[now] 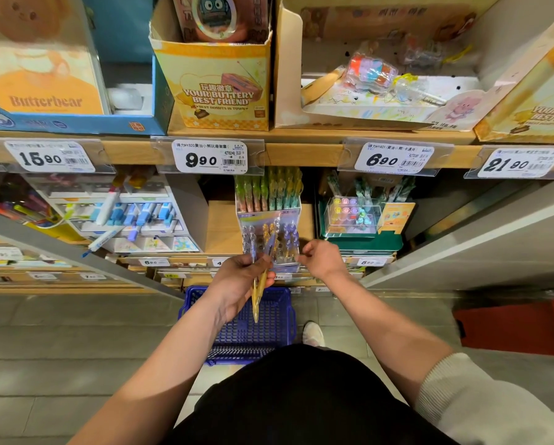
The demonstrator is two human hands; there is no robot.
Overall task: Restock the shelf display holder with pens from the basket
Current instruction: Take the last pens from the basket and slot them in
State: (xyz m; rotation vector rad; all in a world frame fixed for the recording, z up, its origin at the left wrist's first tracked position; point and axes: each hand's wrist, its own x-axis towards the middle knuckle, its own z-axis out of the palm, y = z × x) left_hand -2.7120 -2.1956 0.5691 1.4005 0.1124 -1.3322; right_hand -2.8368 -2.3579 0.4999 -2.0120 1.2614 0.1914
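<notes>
the left hand [237, 281] was curled round a small bunch of pens [255, 300], mostly yellow with what seemed to be 1 purple one among them. their upper ends slanted toward the display holder [285, 255] and their lower ends hung over the blue basket [282, 319]. the holder stood on the lower shelf [221, 226], just in front of a taller rack of green pens [269, 191]. it carried purple and yellow pens upright in its slots.

the right hand [322, 258] was at the holder's right edge with its fingers bent inward. whether they pinched a pen, gripped the holder or held nothing could not be told, since the fingertips were turned away from the camera.

the basket sat on the grey tiled floor [76, 348] directly below both hands, close against the foot of the shelving. a white shoe [313, 334] stood just beside its right wall. higher up, a 9.90 price tag [210, 156] hung on the shelf edge above the holder.
</notes>
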